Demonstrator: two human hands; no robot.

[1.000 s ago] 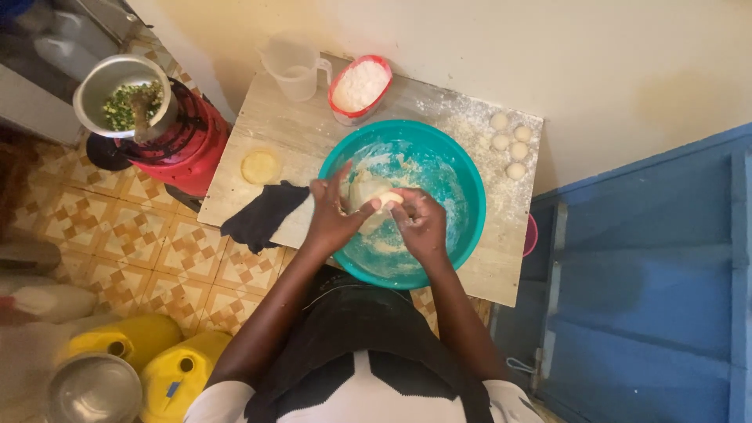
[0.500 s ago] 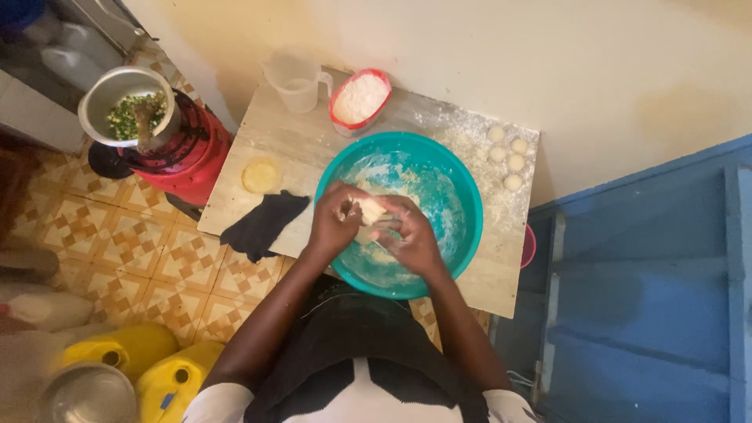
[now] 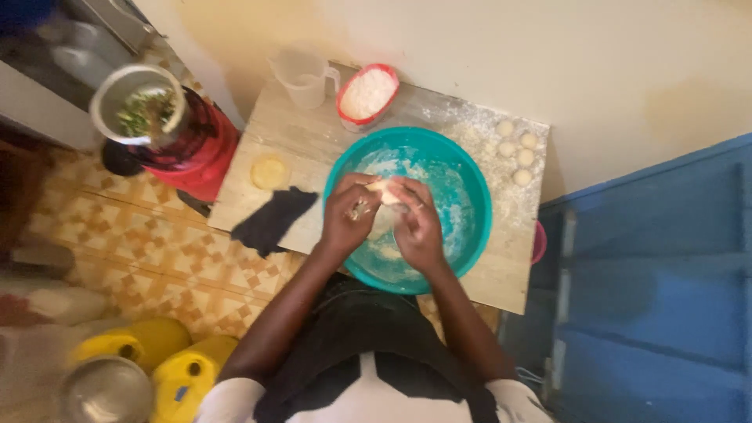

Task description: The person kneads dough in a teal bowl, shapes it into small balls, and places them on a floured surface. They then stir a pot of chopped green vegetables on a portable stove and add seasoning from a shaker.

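Head view, looking straight down: a lump of pale dough (image 3: 385, 193) is gripped between both hands over a teal plastic basin (image 3: 470, 205), whose floor is smeared with flour. The left hand (image 3: 349, 215) is curled round the lump's left side, and the right hand (image 3: 417, 223) is closed against its right side, so that the fingers of both meet on the dough. The basin is set on a floured wooden surface (image 3: 301, 137), near its front edge and close to the person's body. Four small dough balls (image 3: 517, 149) are laid in a cluster at the surface's far right corner, well apart from the hands. A red-rimmed bowl of flour (image 3: 366, 95) is placed just behind the basin, with a clear measuring jug (image 3: 303, 77) beside it on the left. A flat yellow disc (image 3: 269, 171) and a dark cloth (image 3: 274, 219) are seen left of the basin, the cloth hanging over the front edge. A metal pot of chopped greens (image 3: 138, 104) is seated on a red stove (image 3: 197, 149) to the left, and yellow jerrycans (image 3: 188, 376) are stood on the tiled floor (image 3: 149, 243) below.
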